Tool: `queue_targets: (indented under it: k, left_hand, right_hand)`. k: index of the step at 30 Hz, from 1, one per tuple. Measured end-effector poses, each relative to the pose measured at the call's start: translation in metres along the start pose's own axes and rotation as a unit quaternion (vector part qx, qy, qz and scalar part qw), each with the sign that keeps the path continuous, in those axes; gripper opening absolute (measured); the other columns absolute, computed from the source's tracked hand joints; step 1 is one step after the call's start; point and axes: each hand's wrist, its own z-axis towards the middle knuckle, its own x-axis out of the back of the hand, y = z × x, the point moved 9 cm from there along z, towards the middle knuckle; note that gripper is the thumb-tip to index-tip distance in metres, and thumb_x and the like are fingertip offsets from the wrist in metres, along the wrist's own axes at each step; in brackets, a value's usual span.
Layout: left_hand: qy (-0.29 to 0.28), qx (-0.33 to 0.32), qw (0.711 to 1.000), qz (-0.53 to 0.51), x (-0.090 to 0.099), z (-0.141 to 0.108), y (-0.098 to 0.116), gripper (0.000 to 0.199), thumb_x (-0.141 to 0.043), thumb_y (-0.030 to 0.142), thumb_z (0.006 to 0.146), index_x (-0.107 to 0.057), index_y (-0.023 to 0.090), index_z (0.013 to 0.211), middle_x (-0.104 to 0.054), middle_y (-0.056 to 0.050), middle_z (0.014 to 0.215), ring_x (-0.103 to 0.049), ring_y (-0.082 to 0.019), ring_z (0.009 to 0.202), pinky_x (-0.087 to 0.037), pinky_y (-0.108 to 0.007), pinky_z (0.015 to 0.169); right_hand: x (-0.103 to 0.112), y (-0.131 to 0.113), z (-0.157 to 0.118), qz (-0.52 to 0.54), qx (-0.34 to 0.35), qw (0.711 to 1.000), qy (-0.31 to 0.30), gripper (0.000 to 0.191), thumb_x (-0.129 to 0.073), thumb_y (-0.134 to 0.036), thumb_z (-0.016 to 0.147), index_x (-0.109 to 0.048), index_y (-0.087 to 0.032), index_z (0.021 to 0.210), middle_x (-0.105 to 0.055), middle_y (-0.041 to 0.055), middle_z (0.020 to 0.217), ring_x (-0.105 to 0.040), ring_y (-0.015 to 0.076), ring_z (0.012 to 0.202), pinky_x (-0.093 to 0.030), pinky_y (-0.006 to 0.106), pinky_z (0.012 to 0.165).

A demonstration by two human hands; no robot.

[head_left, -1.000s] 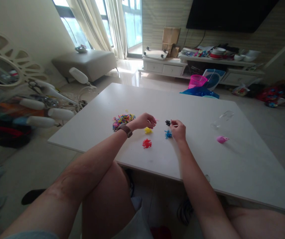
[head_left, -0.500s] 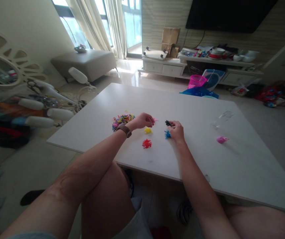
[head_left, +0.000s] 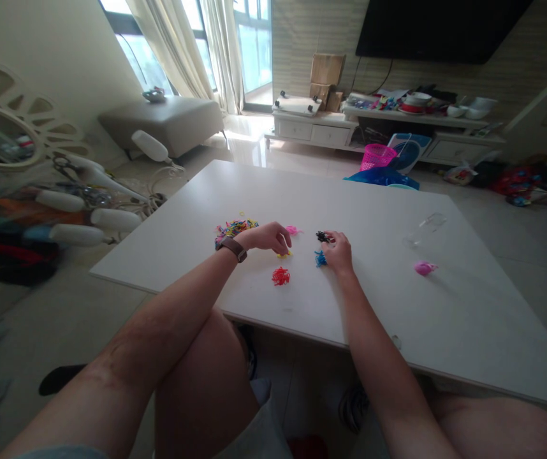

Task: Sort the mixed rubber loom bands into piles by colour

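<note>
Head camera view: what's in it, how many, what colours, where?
Table: one, white, centre.
Mixed pile: one, multicoloured, table's left.
Small piles: five, red, yellow, pink, blue, black, central.
Pink object: one, pink, table's right.
Clear container: one, colourless, table's right.
Basket: one, pink, beyond table.
Television: one, black, upper right.
Curtains: two, cream, upper left.
Clutter: uncountable, mixed, around room.
Watch: one, brown, left wrist.
Legs: two, bare, bottom.
Left hand: one, bare, over yellow.
Right hand: one, bare, by black.
</note>
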Motion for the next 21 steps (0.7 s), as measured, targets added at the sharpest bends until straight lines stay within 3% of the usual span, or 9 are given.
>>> queue_targets:
  k: [7, 13, 18, 21]
  left_hand:
    - [-0.086, 0.054, 0.991, 0.082, -0.030, 0.000, -0.010, 0.023, -0.086, 0.011, 0.054, -0.081, 0.017, 0.075, -0.078, -0.006, 0.072, -0.070, -0.018, 0.063, -0.050, -0.022, 0.057]
    - [-0.132, 0.062, 0.984, 0.105, -0.046, 0.007, -0.020, 0.018, -0.085, 0.012, 0.053, -0.081, 0.019, 0.070, -0.074, -0.004, 0.063, -0.065, -0.016, 0.056, -0.051, -0.024, 0.057]
    - [-0.084, 0.030, 0.990, 0.106, -0.035, 0.011, -0.018, 0.017, -0.084, 0.011, 0.053, -0.081, 0.017, 0.069, -0.074, -0.005, 0.064, -0.065, -0.016, 0.056, -0.047, -0.022, 0.053]
    - [-0.087, 0.021, 0.990, 0.109, -0.035, 0.012, -0.019, 0.019, -0.084, 0.012, 0.054, -0.081, 0.017, 0.072, -0.076, -0.004, 0.068, -0.067, -0.015, 0.060, -0.047, -0.020, 0.055]
  right_hand:
    - [0.002, -0.003, -0.001, 0.000, 0.004, 1.000, 0.004, 0.031, -0.056, -0.019, 0.076, -0.072, -0.019, 0.102, -0.066, 0.0088, 0.099, -0.060, 0.0243, 0.090, -0.051, 0.041, 0.094]
    - [0.002, -0.003, -0.002, -0.006, 0.006, 1.000, 0.003, 0.027, -0.055, -0.020, 0.077, -0.071, -0.020, 0.099, -0.066, 0.0079, 0.098, -0.060, 0.0239, 0.089, -0.050, 0.040, 0.093]
    - [0.002, -0.002, -0.001, 0.001, 0.012, 1.000, 0.007, 0.025, -0.055, -0.020, 0.076, -0.070, -0.019, 0.096, -0.065, 0.0078, 0.096, -0.060, 0.0234, 0.088, -0.050, 0.040, 0.092]
    - [0.002, -0.002, -0.001, 0.002, 0.014, 1.000, 0.011, 0.024, -0.055, -0.020, 0.076, -0.070, -0.020, 0.095, -0.066, 0.0074, 0.095, -0.060, 0.0234, 0.087, -0.050, 0.040, 0.091]
